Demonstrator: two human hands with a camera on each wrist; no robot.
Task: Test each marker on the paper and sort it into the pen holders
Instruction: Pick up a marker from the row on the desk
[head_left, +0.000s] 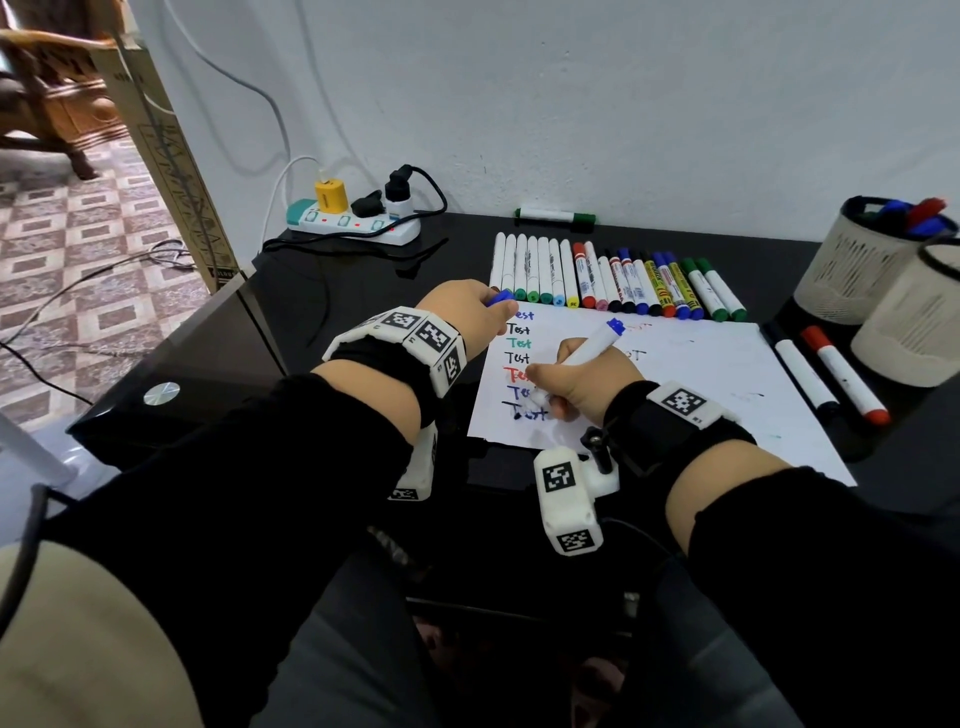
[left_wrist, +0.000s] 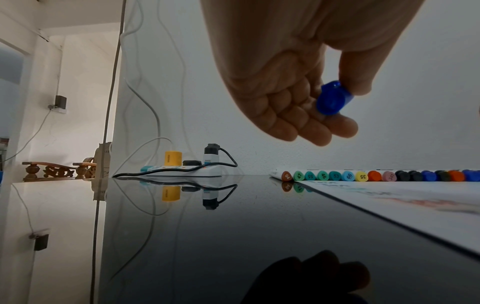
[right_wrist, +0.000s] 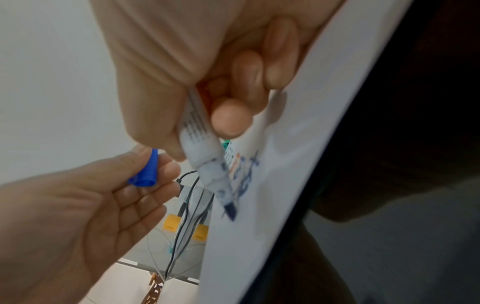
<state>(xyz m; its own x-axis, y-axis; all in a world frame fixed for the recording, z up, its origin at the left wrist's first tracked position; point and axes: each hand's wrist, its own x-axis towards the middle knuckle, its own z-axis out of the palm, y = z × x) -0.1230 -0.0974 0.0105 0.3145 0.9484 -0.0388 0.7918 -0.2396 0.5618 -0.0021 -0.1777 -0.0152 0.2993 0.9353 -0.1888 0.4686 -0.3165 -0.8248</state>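
While uncapped, marker (head_left: 582, 354) tip near paper (head_left: 701, 374) edge

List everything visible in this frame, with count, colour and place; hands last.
Paper: one, white, on black table, "Test" written repeatedly.
Marker row: about twenty, mixed colours, behind paper.
Green marker: one, by wall.
Loose markers: two, black and red, right of paper.
Pen holders: two, white mesh, far right.
Power strip: one, white, back left.
Left hand: pinches blue cap.
Right hand: grips blue marker, tip on paper.
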